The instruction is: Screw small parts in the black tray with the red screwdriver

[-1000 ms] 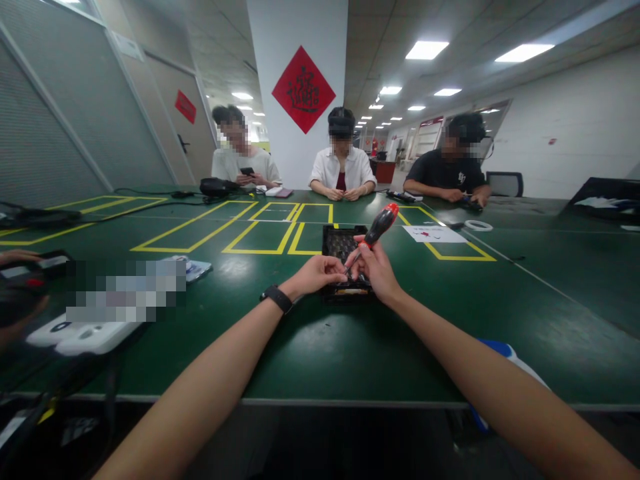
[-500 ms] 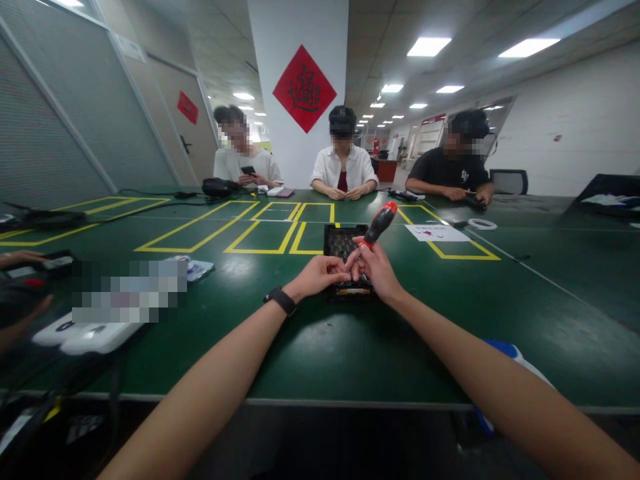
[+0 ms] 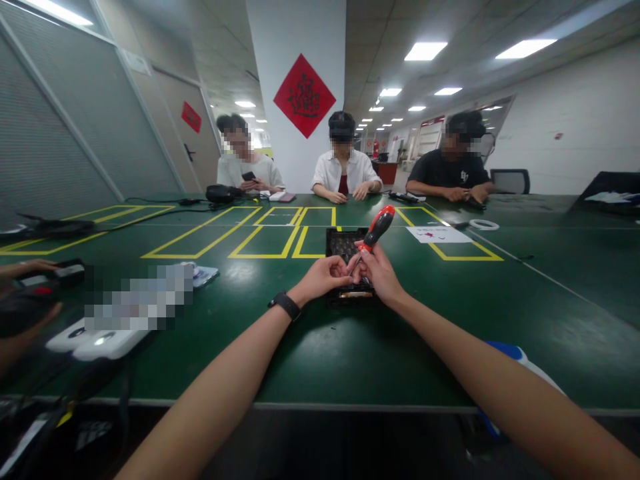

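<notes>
Holds a screwdriver (image 3: 379,228) in the right hand (image 3: 381,275), just above the black tray (image 3: 345,233) on the tabletop (image 3: 300,360). Leans with the red handle end up and to the right, with the thin shaft going down toward the left hand (image 3: 320,275). Looks rather light, with a stiff, hard handle and a narrow metal shaft; probably not fragile, and probably not very slippery because of the thick shape. Best to take by the thick black and red handle for a firm turn, or low near the shaft for finer guiding, as in the present grip. In the right hand, fingers closed around the lower end of the handle and the shaft, with most of the handle standing free above. In the left hand, thumb and fingers bent and brought close together at the tip side, over the near part of the tray. Impossible to tell from here about any small piece between these fingertips, or about exact contact with the tip. As for the tray, seems stiff and shallow, probably light enough to slide under a push; safer to steady by the outer walls. Farther to the right, flat on the tabletop, a white paper (image 3: 439,235).
</notes>
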`<state>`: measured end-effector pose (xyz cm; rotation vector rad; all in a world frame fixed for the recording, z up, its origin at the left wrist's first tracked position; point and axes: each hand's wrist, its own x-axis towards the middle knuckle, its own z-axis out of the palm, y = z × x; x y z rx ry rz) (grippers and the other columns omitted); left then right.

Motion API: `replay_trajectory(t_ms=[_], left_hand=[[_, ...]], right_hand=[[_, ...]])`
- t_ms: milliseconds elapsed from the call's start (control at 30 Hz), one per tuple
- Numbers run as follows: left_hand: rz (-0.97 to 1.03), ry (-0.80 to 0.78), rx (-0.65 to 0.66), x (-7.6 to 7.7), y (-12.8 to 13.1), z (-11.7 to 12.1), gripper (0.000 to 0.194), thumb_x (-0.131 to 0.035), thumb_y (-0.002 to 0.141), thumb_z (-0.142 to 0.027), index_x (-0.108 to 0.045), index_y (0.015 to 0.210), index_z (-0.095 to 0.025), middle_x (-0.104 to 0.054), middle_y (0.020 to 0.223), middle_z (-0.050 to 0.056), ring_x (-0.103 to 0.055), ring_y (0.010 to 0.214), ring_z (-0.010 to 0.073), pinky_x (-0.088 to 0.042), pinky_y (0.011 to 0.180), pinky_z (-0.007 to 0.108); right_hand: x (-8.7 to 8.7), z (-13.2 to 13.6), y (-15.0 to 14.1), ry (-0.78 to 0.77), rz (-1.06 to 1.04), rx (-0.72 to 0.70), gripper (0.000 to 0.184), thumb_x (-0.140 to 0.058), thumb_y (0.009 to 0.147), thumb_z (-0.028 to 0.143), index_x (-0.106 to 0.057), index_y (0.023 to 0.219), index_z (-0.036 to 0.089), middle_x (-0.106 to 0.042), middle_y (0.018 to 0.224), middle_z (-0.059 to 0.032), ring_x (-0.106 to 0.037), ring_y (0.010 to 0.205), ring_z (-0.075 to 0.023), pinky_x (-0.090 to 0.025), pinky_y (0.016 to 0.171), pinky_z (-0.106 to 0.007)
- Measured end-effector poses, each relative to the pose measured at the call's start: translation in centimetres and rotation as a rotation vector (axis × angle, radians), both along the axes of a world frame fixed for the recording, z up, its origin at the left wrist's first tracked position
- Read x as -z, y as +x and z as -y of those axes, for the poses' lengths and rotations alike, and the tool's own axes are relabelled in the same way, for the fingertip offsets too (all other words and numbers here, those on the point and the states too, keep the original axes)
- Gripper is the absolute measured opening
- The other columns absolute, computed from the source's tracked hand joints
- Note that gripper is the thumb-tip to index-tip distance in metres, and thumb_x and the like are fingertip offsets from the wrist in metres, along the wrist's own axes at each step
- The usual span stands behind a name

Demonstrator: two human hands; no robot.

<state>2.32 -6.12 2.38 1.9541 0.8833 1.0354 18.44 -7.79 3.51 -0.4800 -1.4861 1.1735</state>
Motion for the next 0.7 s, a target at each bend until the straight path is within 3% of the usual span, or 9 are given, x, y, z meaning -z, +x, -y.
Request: replay_trajectory(t_ms=[233,333,467,567,700], left_hand=[[0.008,-0.083,0.207,-0.2,-0.6,0.0,0.036,-0.06,0.073,-0.044,-0.061,0.081,-0.008,-0.062,0.07,0.005,-0.053,0.062,0.0097,-0.039,0.058,0.021],[0.014,-0.031,0.162,-0.4,-0.5,0.5,0.037,-0.057,0.075,-0.045,-0.062,0.084,-0.009,-0.062,0.072,0.004,-0.053,0.063,0.0097,-0.039,0.06,0.021],[0.01,0.031,0.034,-0.4,-0.1,1.0,0.037,-0.069,0.064,-0.042,-0.059,0.081,-0.011,-0.056,0.065,-0.002,-0.046,0.055,0.0065,-0.035,0.053,0.018],[0.005,0.01,0.061,-0.2,-0.2,0.8,0.034,-0.069,0.064,-0.041,-0.058,0.073,-0.011,-0.053,0.06,-0.003,-0.044,0.052,0.0057,-0.032,0.049,0.018],[-0.011,-0.056,0.115,0.1,-0.5,0.2,0.032,-0.067,0.067,-0.039,-0.063,0.078,-0.009,-0.061,0.064,0.002,-0.05,0.054,0.0078,-0.036,0.052,0.019]], right_hand=[[0.0,-0.1,0.1,-0.016,-0.01,0.001,0.031,-0.042,0.086,0.043,-0.038,0.11,0.023,-0.061,0.071,0.0028,-0.053,0.045,-0.0083,-0.043,0.047,-0.023],[0.2,-0.4,0.1,-0.019,-0.029,0.011,0.032,-0.043,0.085,0.043,-0.038,0.11,0.023,-0.059,0.069,0.0039,-0.052,0.045,-0.0079,-0.043,0.047,-0.022],[0.3,-0.6,0.1,-0.018,-0.042,0.027,0.034,-0.043,0.085,0.045,-0.038,0.11,0.023,-0.059,0.068,0.0042,-0.052,0.044,-0.0075,-0.042,0.046,-0.022],[0.3,-0.5,0.1,-0.015,-0.029,0.017,0.034,-0.043,0.084,0.045,-0.038,0.11,0.024,-0.059,0.069,0.004,-0.052,0.044,-0.0076,-0.042,0.046,-0.022],[0.3,-0.4,0.1,-0.01,-0.031,0.012,0.033,-0.041,0.086,0.043,-0.037,0.111,0.023,-0.06,0.069,0.0035,-0.052,0.044,-0.008,-0.041,0.046,-0.022]])
